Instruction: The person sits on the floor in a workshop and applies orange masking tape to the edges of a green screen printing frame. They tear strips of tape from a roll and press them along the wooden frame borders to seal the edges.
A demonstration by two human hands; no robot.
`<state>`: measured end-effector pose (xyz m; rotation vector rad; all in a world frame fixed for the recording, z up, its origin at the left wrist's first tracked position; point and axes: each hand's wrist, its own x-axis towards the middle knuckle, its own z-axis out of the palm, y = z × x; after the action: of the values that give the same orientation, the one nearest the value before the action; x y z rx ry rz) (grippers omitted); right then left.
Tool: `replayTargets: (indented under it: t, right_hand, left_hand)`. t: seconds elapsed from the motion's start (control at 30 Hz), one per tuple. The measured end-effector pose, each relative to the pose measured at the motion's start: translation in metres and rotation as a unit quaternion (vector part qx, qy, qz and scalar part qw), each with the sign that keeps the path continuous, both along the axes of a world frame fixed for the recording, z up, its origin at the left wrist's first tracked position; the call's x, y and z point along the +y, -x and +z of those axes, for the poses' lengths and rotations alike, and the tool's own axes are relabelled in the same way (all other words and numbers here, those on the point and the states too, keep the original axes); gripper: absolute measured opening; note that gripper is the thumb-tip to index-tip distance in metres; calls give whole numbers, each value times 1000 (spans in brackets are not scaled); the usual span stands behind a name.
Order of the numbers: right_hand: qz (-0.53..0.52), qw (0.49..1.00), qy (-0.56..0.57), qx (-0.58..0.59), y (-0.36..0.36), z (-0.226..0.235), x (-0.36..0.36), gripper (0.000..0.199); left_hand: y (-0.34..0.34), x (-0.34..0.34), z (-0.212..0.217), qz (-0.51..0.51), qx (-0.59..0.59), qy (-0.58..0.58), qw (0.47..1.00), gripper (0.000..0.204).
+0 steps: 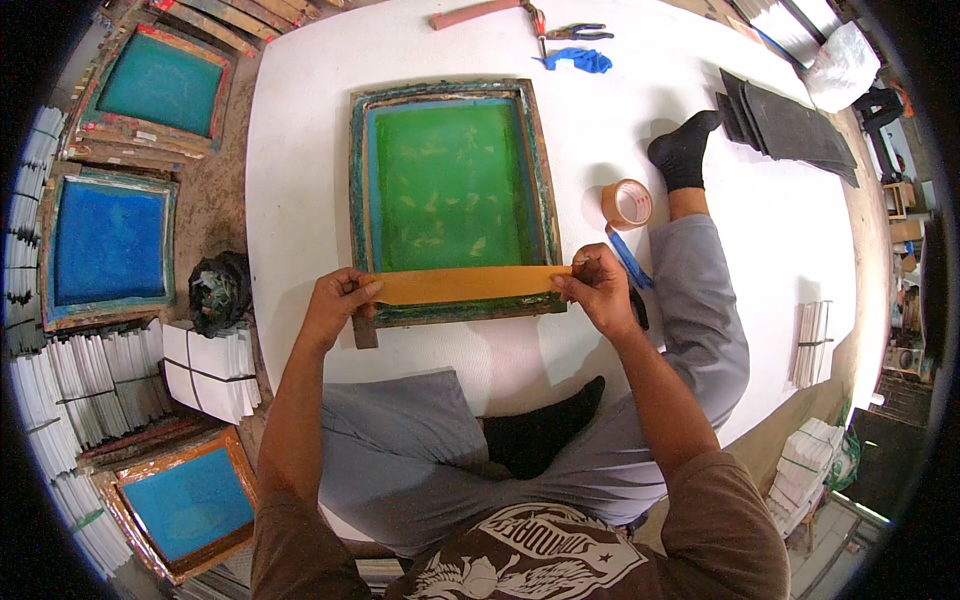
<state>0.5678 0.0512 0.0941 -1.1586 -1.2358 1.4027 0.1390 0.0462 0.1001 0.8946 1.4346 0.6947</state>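
Note:
A strip of brown packing tape (pixel 465 286) is stretched level between my two hands. My left hand (pixel 338 300) pinches its left end, and my right hand (pixel 597 290) pinches the right end. The strip lies across the near side of a screen printing frame (pixel 543 170), whose mesh is green with a blue border. Whether the tape touches the mesh cannot be told. Beyond my right hand stands a roll of brown tape (pixel 627 204) on the white table. A blue strip (pixel 630 258) lies between that roll and my right leg.
At the table's far edge lie pliers (pixel 585 32), a red-handled tool (pixel 538 22) and a blue cloth (pixel 580 61). Dark flat sheets (pixel 785 125) rest at the far right. More screen frames (pixel 110 240) and tied paper stacks (pixel 212 370) stand left of the table (pixel 300 150).

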Motion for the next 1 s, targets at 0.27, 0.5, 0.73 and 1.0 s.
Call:
replayTargets:
  t: [0.27,0.5,0.73,1.0]
  right_hand:
    - [-3,998,44,47,1,-5,0,26]
    - [-9,998,53,-14,-1,-3,-1,8]
    - [47,990,-3,-131,-4,2,3,8]
    - [74,980,-51,-177,-9,8,4,15]
  left_hand:
    - [0,4,2,52,-52,34,997,20]
    - [-6,-1,9,69,-44,-4,997,31]
    - [1,0,14,57,-51,-33,997,27]
    - [12,-3,8,15,63,-92,994,14]
